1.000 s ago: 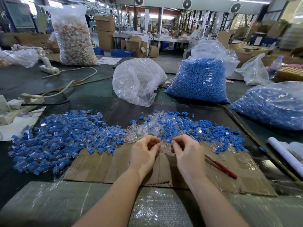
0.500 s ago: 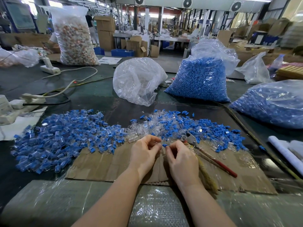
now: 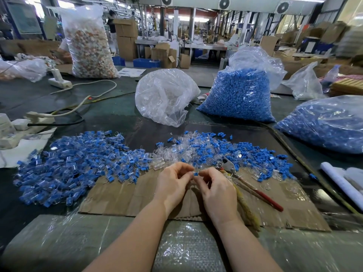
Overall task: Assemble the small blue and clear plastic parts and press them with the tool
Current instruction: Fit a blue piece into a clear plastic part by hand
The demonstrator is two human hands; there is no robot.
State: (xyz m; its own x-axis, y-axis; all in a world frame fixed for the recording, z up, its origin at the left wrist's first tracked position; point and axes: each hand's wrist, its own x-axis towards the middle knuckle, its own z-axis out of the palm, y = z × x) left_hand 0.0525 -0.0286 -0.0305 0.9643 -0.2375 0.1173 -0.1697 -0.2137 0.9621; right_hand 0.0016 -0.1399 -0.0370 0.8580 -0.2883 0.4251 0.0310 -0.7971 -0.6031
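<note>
Left hand point(image 3: 173, 183) and right hand point(image 3: 216, 190): fingertips pinch one small blue part point(image 3: 195, 174) between them, above the cardboard point(image 3: 125, 199) sheet's far edge. Pliers point(image 3: 243, 179): just right, ungripped. Loose parts pile point(image 3: 206, 150): beyond.

Single head view, worn on person's head, facing forward and down; close over surface point(image 3: 121, 107) and both forearms, workshop floor far behind.

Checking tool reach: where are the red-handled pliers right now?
Head view, right of centre: the pliers lie on the cardboard sheet just right of the right hand, head at the loose parts pile, untouched.
</note>
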